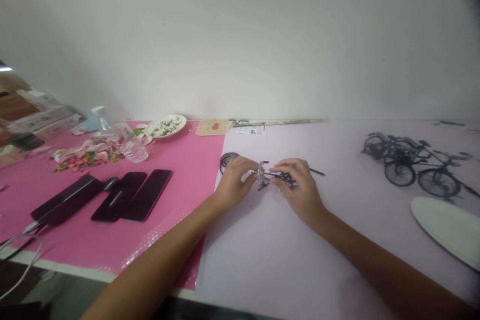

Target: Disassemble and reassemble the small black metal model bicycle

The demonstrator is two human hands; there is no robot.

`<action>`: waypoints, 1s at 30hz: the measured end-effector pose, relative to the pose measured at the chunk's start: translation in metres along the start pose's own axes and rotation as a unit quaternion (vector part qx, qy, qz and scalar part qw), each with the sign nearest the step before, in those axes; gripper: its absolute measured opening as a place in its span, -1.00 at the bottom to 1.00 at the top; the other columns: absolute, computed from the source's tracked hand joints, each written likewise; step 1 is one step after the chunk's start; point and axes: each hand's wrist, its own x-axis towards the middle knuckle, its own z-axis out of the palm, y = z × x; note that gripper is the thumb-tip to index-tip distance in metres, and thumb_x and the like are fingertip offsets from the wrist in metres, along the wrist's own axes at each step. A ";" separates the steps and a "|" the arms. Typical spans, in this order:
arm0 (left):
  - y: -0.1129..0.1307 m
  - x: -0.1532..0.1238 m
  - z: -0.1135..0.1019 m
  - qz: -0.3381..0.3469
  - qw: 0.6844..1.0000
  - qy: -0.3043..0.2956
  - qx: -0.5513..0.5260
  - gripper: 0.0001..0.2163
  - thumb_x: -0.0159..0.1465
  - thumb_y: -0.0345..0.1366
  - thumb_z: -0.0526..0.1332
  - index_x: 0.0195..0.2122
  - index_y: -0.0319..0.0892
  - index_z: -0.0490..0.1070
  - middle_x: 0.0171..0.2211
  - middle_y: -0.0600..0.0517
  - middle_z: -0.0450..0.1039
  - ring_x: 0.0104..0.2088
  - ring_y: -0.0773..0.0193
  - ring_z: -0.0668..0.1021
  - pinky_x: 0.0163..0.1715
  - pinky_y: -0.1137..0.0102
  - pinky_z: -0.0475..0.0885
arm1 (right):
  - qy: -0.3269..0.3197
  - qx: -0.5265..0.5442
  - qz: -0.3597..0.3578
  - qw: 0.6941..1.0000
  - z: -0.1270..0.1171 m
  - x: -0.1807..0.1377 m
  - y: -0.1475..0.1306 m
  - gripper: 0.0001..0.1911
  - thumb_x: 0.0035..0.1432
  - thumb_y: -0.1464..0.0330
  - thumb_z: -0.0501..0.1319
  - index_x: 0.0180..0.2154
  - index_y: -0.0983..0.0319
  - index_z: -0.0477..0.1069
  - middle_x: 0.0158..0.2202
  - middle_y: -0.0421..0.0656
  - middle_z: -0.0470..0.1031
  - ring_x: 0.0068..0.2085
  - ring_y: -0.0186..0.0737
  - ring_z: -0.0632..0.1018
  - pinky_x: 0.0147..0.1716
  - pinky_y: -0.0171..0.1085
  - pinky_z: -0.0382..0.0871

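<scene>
Black miniature bicycle frame (276, 175) is up between both hands, over the white sheet (262, 255) that covers the right part of the table. Left hand (234, 182) has thumb and forefinger pinched on its silvery front end, right by the handlebar (265, 162), and the right hand (300, 187) is gripping the dark tubing with thumb and fingertips. There's a spoked wheel (228, 160) just past the left knuckles, partly hidden, so can't tell if it's attached. Same with the thin black rod (317, 172) poking out beyond the right hand. Off to the right, some black model bicycles (414, 162) stand bunched together near a white plate (448, 230). Over on the pink cover (187, 160) you've got two phones (148, 195) side by side, a clear plastic bottle (131, 145) tipped over at a slant, and a heap of pink petals (90, 152)
</scene>
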 end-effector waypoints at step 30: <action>0.010 0.002 -0.013 -0.143 0.947 -0.274 -0.086 -0.64 0.38 0.02 0.18 -0.32 -0.21 0.43 -0.47 0.11 0.35 -0.46 0.33 0.33 -0.41 0.38 0.19 | -0.009 0.053 -0.074 0.996 0.000 0.002 -0.005 -0.86 0.40 0.47 0.22 -0.21 0.12 0.48 -0.28 -0.14 0.52 -0.17 -0.05 0.50 -0.12 -0.01 0.41</action>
